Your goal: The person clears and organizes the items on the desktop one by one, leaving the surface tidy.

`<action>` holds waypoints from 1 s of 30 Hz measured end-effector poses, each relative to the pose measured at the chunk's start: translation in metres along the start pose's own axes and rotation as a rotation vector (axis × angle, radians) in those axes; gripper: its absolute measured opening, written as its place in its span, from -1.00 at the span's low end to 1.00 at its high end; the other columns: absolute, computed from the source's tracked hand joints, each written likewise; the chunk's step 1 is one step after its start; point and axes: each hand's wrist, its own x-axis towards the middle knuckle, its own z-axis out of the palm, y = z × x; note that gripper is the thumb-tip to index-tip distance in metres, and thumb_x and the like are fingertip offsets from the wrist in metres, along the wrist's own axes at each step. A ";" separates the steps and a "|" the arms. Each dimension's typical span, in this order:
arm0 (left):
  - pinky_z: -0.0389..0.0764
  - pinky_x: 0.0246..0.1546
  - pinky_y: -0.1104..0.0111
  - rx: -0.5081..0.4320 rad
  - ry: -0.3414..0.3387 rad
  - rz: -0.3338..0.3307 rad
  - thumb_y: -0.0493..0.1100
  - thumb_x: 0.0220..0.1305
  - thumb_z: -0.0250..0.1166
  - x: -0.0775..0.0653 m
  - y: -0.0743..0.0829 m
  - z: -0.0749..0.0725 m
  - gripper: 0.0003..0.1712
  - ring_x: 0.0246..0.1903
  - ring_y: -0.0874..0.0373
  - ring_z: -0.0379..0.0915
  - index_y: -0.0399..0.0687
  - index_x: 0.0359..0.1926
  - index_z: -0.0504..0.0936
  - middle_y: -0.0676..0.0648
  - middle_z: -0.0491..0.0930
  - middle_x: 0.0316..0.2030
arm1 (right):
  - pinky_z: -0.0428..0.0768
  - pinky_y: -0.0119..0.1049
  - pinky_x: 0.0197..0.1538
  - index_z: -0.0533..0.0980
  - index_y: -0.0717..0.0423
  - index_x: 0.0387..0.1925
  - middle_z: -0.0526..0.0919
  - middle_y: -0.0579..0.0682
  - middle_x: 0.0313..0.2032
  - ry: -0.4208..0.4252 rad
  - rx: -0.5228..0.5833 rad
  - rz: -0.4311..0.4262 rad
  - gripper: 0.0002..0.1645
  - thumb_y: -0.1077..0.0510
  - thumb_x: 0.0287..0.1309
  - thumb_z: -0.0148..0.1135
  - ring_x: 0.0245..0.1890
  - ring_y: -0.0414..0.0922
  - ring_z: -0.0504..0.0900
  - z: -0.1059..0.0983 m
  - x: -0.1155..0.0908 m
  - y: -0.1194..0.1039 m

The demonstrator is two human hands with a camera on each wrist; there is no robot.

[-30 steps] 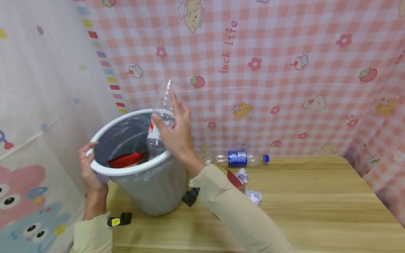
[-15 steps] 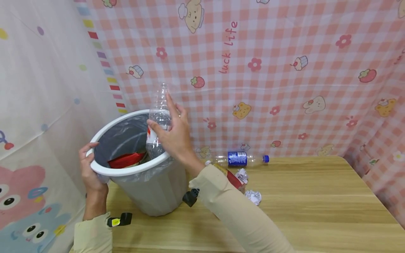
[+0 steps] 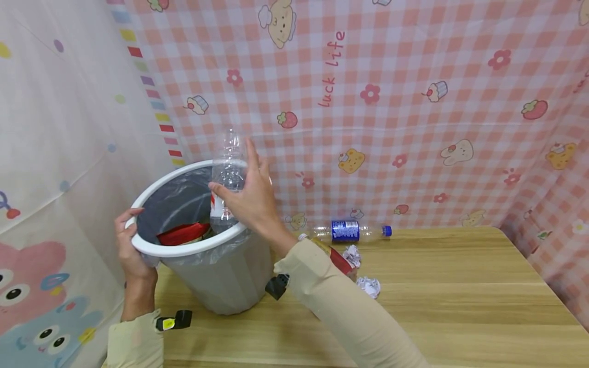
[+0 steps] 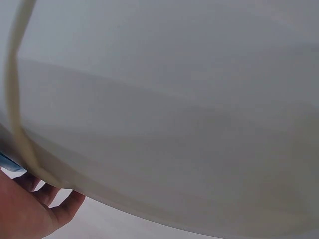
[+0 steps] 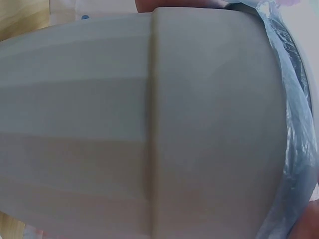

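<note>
A grey trash bin (image 3: 225, 281) with a white rim stands on the wooden table, lined with a clear plastic bag (image 5: 299, 134). My left hand (image 3: 133, 250) grips the rim at its left side, fingertips over the edge. On the right side, my right hand (image 3: 255, 197) holds a clear plastic bottle (image 3: 227, 163) between thumb and fingers, the index finger pointing up. The bottle is upright, its lower part with a red and white label inside the bin. A red wrapper (image 3: 184, 234) lies in the bin. Both wrist views are mostly filled by the bin's outer wall (image 4: 149, 124).
A bottle with a blue label (image 3: 345, 231) lies along the table's back edge. Before it are two crumpled paper balls (image 3: 369, 286) and a red and yellow item (image 3: 340, 262), partly hidden by my right forearm. Patterned cloth (image 3: 414, 128) hangs behind and at both sides.
My right hand has moved slightly down and left, and the bottle has sunk deeper into the bin and become more upright. The left hand keeps its place on the rim.
</note>
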 end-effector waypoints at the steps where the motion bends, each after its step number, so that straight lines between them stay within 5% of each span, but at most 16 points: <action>1: 0.43 -0.03 0.42 -0.001 0.001 0.001 -0.23 0.36 -0.18 0.000 0.000 0.000 -0.63 -0.02 0.04 0.41 -0.16 0.01 0.51 -0.21 0.45 0.05 | 0.52 0.07 0.14 -0.26 -0.44 0.55 0.11 0.06 0.47 -0.004 -0.008 0.001 0.35 -0.12 0.00 0.51 0.26 0.13 0.45 0.000 0.000 0.000; 18: 0.44 -0.04 0.42 -0.033 0.002 0.001 -0.23 0.37 -0.17 0.002 -0.002 -0.001 -0.64 -0.03 0.03 0.42 -0.19 0.00 0.50 -0.22 0.45 0.04 | 0.61 -0.03 -0.07 -0.27 -0.23 0.57 0.14 0.11 0.44 -0.036 -0.216 -0.010 0.32 -0.17 0.05 0.44 -0.10 0.14 0.61 0.002 -0.002 -0.003; 24: 0.43 -0.03 0.41 -0.033 0.000 -0.002 -0.23 0.36 -0.18 0.002 -0.002 -0.001 -0.64 -0.03 0.04 0.41 -0.18 0.00 0.50 -0.22 0.45 0.04 | 0.60 -0.01 -0.02 -0.32 -0.30 0.57 0.14 0.12 0.43 -0.039 -0.221 -0.020 0.30 -0.16 0.10 0.40 -0.03 0.15 0.60 0.002 -0.002 -0.002; 30: 0.43 -0.03 0.41 -0.031 -0.001 -0.001 -0.23 0.37 -0.18 0.001 -0.002 -0.001 -0.63 -0.03 0.04 0.42 -0.18 0.00 0.50 -0.22 0.46 0.03 | 0.59 -0.10 -0.07 -0.27 -0.26 0.57 0.15 0.10 0.43 -0.041 -0.208 -0.035 0.21 -0.14 0.17 0.35 -0.02 -0.04 0.64 0.003 -0.003 0.000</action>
